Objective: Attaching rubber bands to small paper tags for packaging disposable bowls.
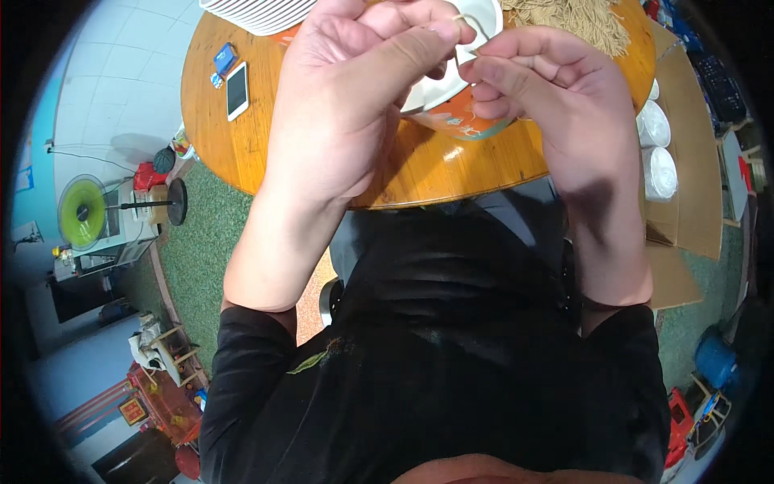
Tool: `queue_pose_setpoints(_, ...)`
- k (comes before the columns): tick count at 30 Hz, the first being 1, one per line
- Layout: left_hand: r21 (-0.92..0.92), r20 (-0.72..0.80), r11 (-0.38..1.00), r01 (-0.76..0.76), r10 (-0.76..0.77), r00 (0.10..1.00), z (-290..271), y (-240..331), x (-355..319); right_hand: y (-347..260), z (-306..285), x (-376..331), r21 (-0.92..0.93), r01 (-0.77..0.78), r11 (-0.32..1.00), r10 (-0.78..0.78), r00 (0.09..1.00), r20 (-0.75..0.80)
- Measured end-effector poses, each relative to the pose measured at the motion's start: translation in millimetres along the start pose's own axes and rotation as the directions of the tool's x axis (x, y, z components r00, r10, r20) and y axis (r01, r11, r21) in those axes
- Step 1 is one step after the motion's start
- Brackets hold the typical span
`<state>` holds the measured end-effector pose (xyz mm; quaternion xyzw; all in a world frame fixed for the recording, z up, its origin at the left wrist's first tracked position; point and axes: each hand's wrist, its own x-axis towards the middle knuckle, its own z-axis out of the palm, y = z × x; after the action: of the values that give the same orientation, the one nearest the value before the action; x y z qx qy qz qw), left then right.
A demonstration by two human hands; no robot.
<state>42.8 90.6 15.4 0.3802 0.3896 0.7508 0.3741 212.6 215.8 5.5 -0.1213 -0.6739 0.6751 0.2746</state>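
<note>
My left hand point(363, 81) and my right hand point(556, 85) are raised close together over the near part of the round wooden table. A thin beige cord point(473, 20) bends in a small loop between them. Each hand pinches it between thumb and fingertips; the other fingers are curled in. Beneath the hands sits an orange patterned tub point(459, 123) with a white rim, partly hidden by them. A heap of the same kind of beige cords point(572, 24) lies on the table beyond my right hand.
A white phone point(237, 91) and a small blue box point(225, 56) lie at the table's left. White ribbed stacked pieces point(256, 14) stand at the far left. Right of the table, an open cardboard box point(681, 153) holds white round containers point(659, 173). A green fan point(83, 211) stands left.
</note>
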Motion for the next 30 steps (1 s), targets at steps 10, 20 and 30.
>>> queue_pose_setpoints(10,0.507,0.098,0.852,-0.129,0.091,0.991,42.5,23.9,2.7,-51.2,-3.5,18.1,-0.081,-0.433,0.898,0.439,0.896,0.07)
queue_pose_setpoints(20,0.344,0.191,0.939,-0.003,-0.068,0.979,40.7,4.6,19.1,-1.0,-53.1,12.3,-0.206,-0.048,0.977,0.106,0.955,0.276)
queue_pose_setpoints(30,0.754,0.152,0.655,-0.049,-0.102,0.983,43.2,6.8,-9.0,18.3,-64.1,4.0,0.174,-0.237,0.956,0.177,0.937,0.302)
